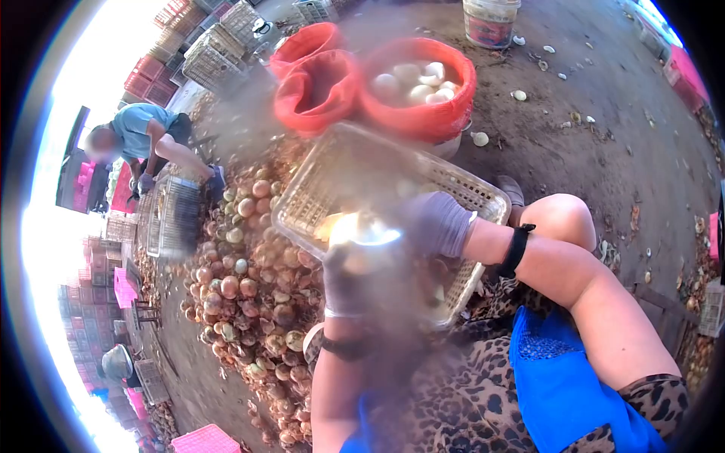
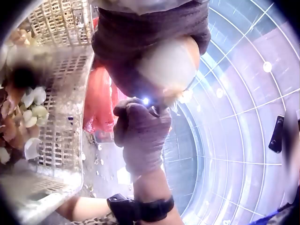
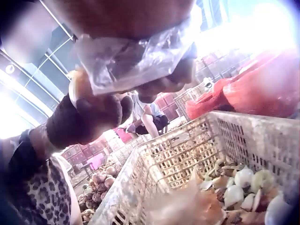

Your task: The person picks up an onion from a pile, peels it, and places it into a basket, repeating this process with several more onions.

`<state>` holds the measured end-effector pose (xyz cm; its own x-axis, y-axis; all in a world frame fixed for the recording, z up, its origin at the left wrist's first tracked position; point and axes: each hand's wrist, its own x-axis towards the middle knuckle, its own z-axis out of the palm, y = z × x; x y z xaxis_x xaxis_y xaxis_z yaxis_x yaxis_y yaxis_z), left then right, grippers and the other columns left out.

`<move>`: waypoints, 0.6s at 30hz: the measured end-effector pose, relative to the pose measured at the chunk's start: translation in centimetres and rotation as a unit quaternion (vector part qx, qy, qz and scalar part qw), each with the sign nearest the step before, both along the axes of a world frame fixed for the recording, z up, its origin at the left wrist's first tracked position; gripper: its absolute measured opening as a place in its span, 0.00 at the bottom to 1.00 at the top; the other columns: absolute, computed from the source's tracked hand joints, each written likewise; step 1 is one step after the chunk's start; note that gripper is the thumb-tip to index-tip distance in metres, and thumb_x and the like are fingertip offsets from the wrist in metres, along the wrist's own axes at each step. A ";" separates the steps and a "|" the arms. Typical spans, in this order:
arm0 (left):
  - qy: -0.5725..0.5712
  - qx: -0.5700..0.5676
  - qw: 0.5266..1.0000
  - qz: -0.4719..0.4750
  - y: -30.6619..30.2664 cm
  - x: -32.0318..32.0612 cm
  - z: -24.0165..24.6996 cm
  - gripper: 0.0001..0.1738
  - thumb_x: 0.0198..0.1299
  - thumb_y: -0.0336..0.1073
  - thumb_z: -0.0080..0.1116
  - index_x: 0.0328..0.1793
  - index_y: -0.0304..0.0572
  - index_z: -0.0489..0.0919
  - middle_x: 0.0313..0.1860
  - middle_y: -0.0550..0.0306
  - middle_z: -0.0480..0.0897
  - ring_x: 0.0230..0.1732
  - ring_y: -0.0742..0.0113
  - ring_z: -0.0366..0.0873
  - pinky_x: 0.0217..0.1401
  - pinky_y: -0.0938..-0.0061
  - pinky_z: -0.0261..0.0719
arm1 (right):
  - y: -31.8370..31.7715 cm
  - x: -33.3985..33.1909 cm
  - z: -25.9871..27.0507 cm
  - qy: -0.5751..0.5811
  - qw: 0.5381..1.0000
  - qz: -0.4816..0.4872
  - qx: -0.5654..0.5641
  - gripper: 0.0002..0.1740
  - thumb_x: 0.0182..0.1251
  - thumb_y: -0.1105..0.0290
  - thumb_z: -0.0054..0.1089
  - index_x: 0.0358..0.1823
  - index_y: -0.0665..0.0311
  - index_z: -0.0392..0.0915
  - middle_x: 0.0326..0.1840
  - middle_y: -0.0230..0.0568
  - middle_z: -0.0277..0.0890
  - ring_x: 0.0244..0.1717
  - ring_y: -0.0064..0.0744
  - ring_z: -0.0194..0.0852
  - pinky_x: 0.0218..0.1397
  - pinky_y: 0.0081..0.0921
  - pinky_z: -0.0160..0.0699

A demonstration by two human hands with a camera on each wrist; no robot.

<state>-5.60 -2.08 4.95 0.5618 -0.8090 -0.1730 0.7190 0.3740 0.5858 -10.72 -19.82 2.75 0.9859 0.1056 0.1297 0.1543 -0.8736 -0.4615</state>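
My gloved left hand (image 1: pixel 346 279) grips a partly peeled onion (image 2: pixel 171 68), white and smooth with some brown skin at its lower end. Close against it is my gloved right hand (image 2: pixel 143 136), fingers curled on a small shiny blade (image 2: pixel 146 101) that glints brightly; most of that blade is hidden. Both hands are over a pale plastic crate (image 1: pixel 483 198), with glare and blur across them in the head view. Peeled white onions (image 3: pixel 243 178) and loose brown skins lie inside this crate.
A heap of unpeeled onions (image 1: pixel 249 287) covers the ground to the left. Beyond the crate stand a red mesh bag (image 1: pixel 457 113) of peeled onions, other red bags (image 1: pixel 310 98) and a bucket (image 1: pixel 491 23). Another person (image 1: pixel 143 124) bends over a crate at the far left.
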 end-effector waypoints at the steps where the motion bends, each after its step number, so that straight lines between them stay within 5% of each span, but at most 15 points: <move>1: 0.009 -0.016 1.000 -0.012 0.2 0.2 -0.1 0.44 0.44 0.50 0.65 0.65 0.34 0.62 0.56 0.49 0.71 0.58 0.56 0.69 0.61 0.65 0.72 | 0.2 -0.1 -0.1 -0.041 0.999 -0.010 0.002 0.31 0.52 0.57 0.61 0.56 0.65 0.68 0.29 0.48 0.77 0.30 0.48 0.77 0.30 0.40 0.74; 5: -0.052 0.053 0.997 0.013 0.7 0.1 -0.3 0.45 0.44 0.52 0.65 0.65 0.34 0.62 0.56 0.49 0.70 0.59 0.55 0.69 0.61 0.64 0.72 | 1.2 0.6 -2.8 -0.106 0.993 -0.043 -0.031 0.20 0.46 0.63 0.62 0.43 0.59 0.76 0.24 0.43 0.77 0.25 0.47 0.78 0.26 0.40 0.76; 8: -0.113 0.121 0.986 0.022 0.7 0.2 -0.6 0.45 0.45 0.52 0.65 0.65 0.34 0.62 0.58 0.48 0.70 0.59 0.55 0.70 0.62 0.62 0.72 | 0.3 0.5 -0.6 0.063 0.996 -0.006 -0.067 0.21 0.53 0.63 0.58 0.50 0.57 0.73 0.34 0.48 0.78 0.35 0.48 0.78 0.37 0.41 0.75; 10: -0.132 0.072 0.988 0.034 0.9 -0.5 -0.2 0.43 0.47 0.51 0.64 0.65 0.34 0.62 0.59 0.48 0.69 0.59 0.54 0.70 0.62 0.60 0.72 | -1.5 1.0 -0.8 0.081 0.995 0.027 -0.052 0.21 0.55 0.64 0.57 0.52 0.58 0.73 0.36 0.50 0.78 0.37 0.49 0.78 0.40 0.41 0.76; 14: -0.076 0.035 0.996 0.037 2.5 0.6 0.7 0.41 0.50 0.51 0.62 0.65 0.34 0.62 0.59 0.47 0.69 0.59 0.51 0.68 0.63 0.56 0.69 | -1.8 2.2 -2.8 0.013 0.994 -0.044 0.097 0.25 0.54 0.62 0.59 0.54 0.61 0.72 0.34 0.52 0.79 0.35 0.49 0.79 0.39 0.36 0.78; 18: -0.074 0.059 0.987 0.133 1.5 1.2 0.7 0.41 0.51 0.53 0.61 0.66 0.36 0.62 0.60 0.47 0.68 0.60 0.51 0.66 0.66 0.51 0.64 | 1.7 1.4 -1.8 0.020 0.924 -0.037 0.379 0.30 0.62 0.60 0.56 0.65 0.59 0.64 0.43 0.45 0.79 0.40 0.42 0.78 0.44 0.31 0.75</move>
<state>-4.43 -0.59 5.64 0.7775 -0.6091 -0.1567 0.5078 0.4609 0.7278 -9.27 -18.15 0.94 0.9925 -0.0682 0.1019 0.0766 -0.3045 -0.9494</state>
